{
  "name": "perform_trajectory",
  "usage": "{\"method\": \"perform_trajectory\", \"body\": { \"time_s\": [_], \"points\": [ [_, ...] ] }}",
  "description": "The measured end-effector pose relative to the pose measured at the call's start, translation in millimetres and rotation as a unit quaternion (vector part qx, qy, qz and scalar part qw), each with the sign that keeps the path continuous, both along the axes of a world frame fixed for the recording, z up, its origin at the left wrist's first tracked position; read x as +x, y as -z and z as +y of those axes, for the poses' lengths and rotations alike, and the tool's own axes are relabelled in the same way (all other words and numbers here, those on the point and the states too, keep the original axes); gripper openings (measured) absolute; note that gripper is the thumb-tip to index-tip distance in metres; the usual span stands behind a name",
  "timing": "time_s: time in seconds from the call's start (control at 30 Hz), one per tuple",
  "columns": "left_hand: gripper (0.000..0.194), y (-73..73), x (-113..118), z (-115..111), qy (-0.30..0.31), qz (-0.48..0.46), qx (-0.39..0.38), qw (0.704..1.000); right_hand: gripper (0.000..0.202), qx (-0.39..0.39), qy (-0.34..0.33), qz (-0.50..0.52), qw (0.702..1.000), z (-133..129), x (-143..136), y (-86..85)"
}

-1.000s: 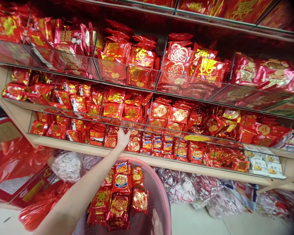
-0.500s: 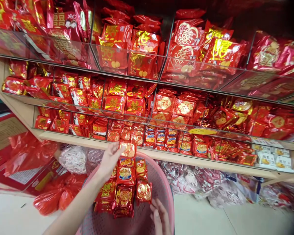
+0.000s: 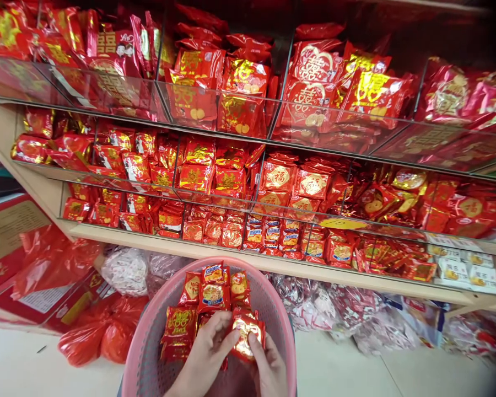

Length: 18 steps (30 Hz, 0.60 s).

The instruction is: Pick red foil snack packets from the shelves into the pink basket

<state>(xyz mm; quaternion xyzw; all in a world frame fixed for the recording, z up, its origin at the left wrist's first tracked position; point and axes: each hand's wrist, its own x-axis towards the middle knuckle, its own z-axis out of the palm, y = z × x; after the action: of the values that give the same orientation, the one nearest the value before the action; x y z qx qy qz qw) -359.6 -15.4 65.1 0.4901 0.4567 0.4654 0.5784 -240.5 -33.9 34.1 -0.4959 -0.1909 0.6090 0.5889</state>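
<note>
A pink plastic basket (image 3: 140, 336) sits low in front of me, with several red-and-gold snack packets (image 3: 211, 292) lying in rows inside it. Both hands are down in the basket. My left hand (image 3: 204, 358) and my right hand (image 3: 268, 366) pinch one shiny red-and-gold packet (image 3: 247, 333) between their fingertips, just over the packets in the basket's near right part. Part of the pile is hidden under my hands.
Tiered shelves with clear dividers (image 3: 268, 132) hold many red-and-gold packets behind the basket. A wooden shelf edge (image 3: 252, 264) runs just past the basket rim. Red plastic bags (image 3: 86, 336) and a cardboard box (image 3: 8, 237) lie on the floor at left, silvery bags (image 3: 314, 309) under the shelf.
My left hand came back from the lower shelf with a packet and lowered it into the basket. My right hand rose to meet it and now grips the packet too.
</note>
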Motion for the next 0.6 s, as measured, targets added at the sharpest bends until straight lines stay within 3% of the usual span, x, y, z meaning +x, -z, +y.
{"method": "perform_trajectory", "body": {
  "time_s": [0.1, 0.23, 0.33, 0.4, 0.5, 0.53, 0.6],
  "points": [
    [0.03, 5.3, -9.2, -5.3, -0.003, 0.033, -0.026, 0.999, 0.048, -0.048, 0.019, -0.02, 0.998, -6.0, 19.0, 10.4],
    [0.029, 0.2, -22.7, -4.9, -0.03, 0.092, -0.022, 0.995, 0.049, -0.084, 0.035, -0.03, 0.995, -11.9, 50.1, 18.9],
    [0.025, 1.4, -18.3, -11.4, -0.006, 0.146, 0.002, 0.989, 0.05, -0.08, 0.03, -0.028, 0.996, -9.9, 62.8, 17.9],
    [0.022, 14.2, -6.2, -20.9, 0.076, 0.219, 0.016, 0.973, 0.048, -0.058, 0.03, -0.045, 0.997, -4.7, 63.8, 14.0],
    [0.023, 50.9, 19.1, -33.8, 0.248, 0.332, 0.006, 0.91, 0.042, -0.023, 0.031, -0.089, 0.995, 6.9, 58.4, 9.0],
    [0.028, 64.4, 27.5, -35.6, 0.278, 0.347, -0.018, 0.895, 0.042, -0.014, 0.029, -0.105, 0.994, 11.3, 56.1, 8.8],
    [0.039, 87.3, 41.8, -34.5, 0.281, 0.349, -0.044, 0.893, 0.046, -0.006, 0.028, -0.136, 0.99, 19.8, 51.6, 11.1]
  ]
}}
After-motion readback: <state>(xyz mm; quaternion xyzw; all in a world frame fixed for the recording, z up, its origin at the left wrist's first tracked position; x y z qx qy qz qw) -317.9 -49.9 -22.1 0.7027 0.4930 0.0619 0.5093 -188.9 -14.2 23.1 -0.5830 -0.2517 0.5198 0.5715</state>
